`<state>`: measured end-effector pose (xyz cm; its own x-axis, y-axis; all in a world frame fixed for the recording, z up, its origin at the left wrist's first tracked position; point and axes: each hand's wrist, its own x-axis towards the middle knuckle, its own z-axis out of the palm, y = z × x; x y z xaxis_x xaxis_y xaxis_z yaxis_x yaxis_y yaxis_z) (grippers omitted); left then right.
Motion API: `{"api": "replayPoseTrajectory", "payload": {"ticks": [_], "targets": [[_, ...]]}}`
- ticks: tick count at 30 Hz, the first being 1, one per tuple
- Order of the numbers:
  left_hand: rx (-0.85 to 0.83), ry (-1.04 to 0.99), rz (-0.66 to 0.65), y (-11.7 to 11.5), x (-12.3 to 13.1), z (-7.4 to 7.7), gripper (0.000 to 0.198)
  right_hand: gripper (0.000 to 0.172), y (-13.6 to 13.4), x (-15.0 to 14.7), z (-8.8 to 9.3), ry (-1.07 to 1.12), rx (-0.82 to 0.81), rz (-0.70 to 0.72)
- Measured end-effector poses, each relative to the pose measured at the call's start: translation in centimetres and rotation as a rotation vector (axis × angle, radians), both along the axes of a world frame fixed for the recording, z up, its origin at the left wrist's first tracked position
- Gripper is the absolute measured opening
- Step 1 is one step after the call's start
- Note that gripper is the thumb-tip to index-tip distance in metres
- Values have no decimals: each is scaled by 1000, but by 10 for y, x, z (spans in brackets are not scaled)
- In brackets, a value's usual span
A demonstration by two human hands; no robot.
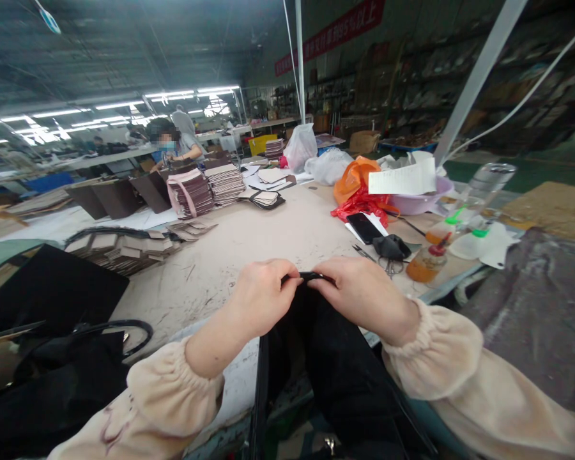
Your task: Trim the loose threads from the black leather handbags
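Left fingers (290, 291) and right fingers (326, 291) pinching black material (345, 370), phone (363, 227) beyond, stacked pieces (225, 184)

The black cloth piece (345, 364) looks soft and matt with a smooth, glossy edge strip (310, 276), the cream sleeves (431, 351) fuzzy fabric, the tabletop (268, 230) matt and scuffed, the red bag (361, 203) crinkled shiny plastic, the red-capped bottle (424, 267) translucent, the slip (402, 181) matt paper.

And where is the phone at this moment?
The phone lies on white paper, right of centre in the head view, beyond the right hand, beside the red bag.
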<state>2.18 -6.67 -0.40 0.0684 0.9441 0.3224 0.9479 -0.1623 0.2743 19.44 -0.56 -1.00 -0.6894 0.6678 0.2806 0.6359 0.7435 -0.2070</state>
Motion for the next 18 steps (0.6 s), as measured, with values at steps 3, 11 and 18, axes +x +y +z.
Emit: {"api": "replayPoseTrajectory", "payload": {"ticks": [3,11,18], "targets": [[-3,5,1,0,0,0,13,23,1,-1,-1,-1,14,7],[15,25,4,1,2,2,11,24,3,-1,-1,8,11,14],[7,36,8,0,4,2,12,25,2,0,-1,8,5,12]]}}
